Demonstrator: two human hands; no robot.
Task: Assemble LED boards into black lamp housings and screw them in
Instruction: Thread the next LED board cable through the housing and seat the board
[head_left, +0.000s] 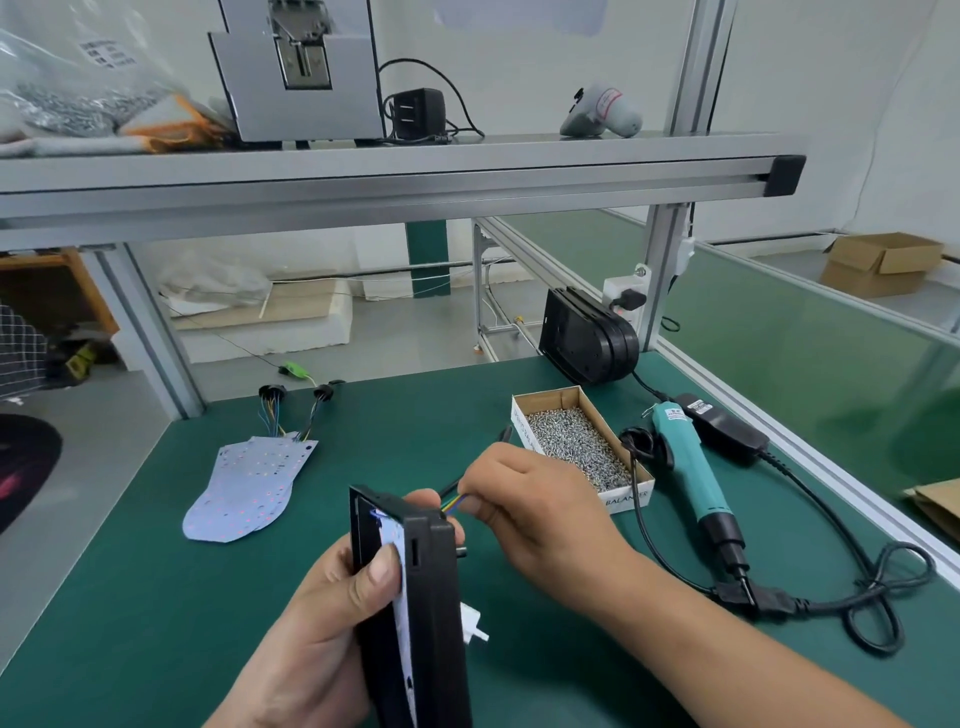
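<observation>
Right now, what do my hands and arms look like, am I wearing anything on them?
Nothing worn that shows. The left hand and right hand are bare: no gloves, rings or watch in view. Both forearms are bare too, with no sleeve in frame.

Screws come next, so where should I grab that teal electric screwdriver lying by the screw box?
Probably mid-barrel on the teal screwdriver, from above with the right hand: it lies flat, cord end towards you, the screw box close on its left.
</observation>
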